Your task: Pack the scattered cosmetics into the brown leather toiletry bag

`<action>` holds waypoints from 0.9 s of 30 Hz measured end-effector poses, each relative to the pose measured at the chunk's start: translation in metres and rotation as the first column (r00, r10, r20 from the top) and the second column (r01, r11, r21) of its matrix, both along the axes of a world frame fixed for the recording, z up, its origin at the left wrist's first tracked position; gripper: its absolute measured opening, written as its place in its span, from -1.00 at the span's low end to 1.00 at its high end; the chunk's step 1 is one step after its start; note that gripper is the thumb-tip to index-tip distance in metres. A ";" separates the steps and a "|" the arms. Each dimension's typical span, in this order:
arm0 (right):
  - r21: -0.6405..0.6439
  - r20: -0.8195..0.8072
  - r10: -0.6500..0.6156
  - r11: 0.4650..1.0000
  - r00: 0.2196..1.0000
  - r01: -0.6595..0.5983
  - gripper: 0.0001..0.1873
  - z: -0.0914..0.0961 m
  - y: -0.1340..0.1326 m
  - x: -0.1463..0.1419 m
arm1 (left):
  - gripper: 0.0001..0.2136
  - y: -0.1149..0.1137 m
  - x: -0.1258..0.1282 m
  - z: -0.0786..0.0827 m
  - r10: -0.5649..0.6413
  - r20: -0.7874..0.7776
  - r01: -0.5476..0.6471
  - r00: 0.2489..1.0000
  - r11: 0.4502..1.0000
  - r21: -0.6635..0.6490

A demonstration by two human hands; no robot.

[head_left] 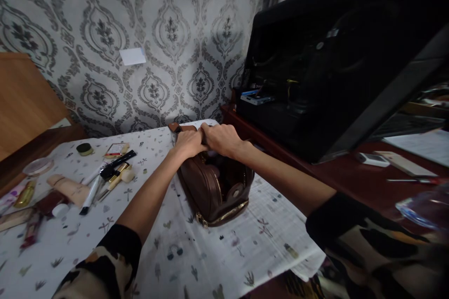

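A brown leather cosmetic bag (198, 191) sits on the patterned cloth with its top unzipped and its dark inside showing. A gold zipper runs along the near edge, and a round snap is visible on a flap. My left hand (189, 144) is closed on the bag's far left rim. Close beside it, my right hand (222, 140) has its fingers curled over the far rim, nearly touching the left. Both sets of fingertips are partly hidden, as is whatever lies deep in the bag.
Makeup brushes (114, 180), a beige tube (68, 188), a dark-lidded jar (84, 149), a compact (117, 149) and several other cosmetics lie at left on the white printed cloth (168, 261). A large black screen (315, 70) stands at right on a reddish-brown desk. Patterned wallpaper is behind.
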State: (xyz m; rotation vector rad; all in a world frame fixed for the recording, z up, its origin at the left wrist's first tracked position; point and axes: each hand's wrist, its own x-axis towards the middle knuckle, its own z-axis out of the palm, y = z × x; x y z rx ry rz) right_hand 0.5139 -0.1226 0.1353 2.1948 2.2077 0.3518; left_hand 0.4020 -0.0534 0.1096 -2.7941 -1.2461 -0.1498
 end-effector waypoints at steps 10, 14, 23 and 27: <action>0.010 -0.030 0.036 0.999 0.999 -0.035 -0.61 0.001 -0.002 0.008 | -0.52 0.000 0.001 -0.004 -0.020 -0.056 0.020 0.998 1.000 -0.004; -0.033 -0.001 0.050 0.998 0.999 -0.050 -0.66 0.000 -0.002 0.010 | -0.56 -0.001 0.001 -0.006 -0.024 -0.073 0.024 0.997 1.000 -0.001; -0.061 0.050 0.081 0.995 0.995 -0.078 -0.66 -0.003 -0.001 0.008 | -0.63 -0.003 0.003 -0.008 0.006 -0.072 -0.006 0.997 1.000 -0.003; -0.068 0.068 0.125 0.990 0.990 -0.120 -0.66 -0.006 0.000 0.009 | -0.53 -0.003 0.005 -0.008 0.029 -0.040 -0.029 0.999 1.000 0.006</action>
